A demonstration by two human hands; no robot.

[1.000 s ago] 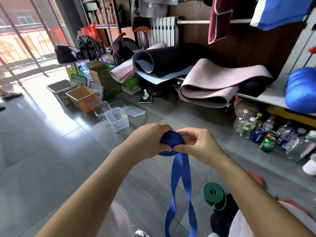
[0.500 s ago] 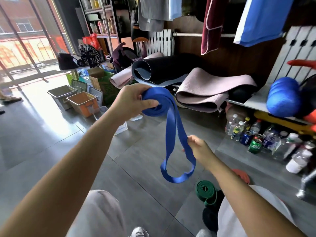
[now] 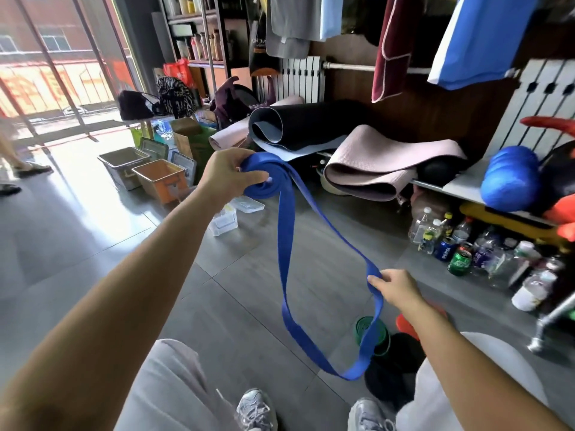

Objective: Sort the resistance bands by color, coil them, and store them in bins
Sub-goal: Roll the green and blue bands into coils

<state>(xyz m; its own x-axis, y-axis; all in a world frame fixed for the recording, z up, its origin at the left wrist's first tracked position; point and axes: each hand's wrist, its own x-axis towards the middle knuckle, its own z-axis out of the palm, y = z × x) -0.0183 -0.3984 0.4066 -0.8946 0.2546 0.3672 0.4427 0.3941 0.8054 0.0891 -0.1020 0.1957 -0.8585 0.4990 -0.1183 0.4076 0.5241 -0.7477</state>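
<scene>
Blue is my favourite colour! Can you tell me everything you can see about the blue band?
The blue band is a flat, wide, bright blue strap that looks like stretchy rubber. Its top part is wound into a small coil, gripped by the left hand. The rest hangs down as a long, twisted loop above the grey floor. The right hand pinches one strand partway down.

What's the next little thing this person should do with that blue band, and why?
Probably wind more of the slack onto the coil: the left hand grips a partly wound blue band, while the right hand pinches its long loose loop, which hangs uncoiled.
</scene>
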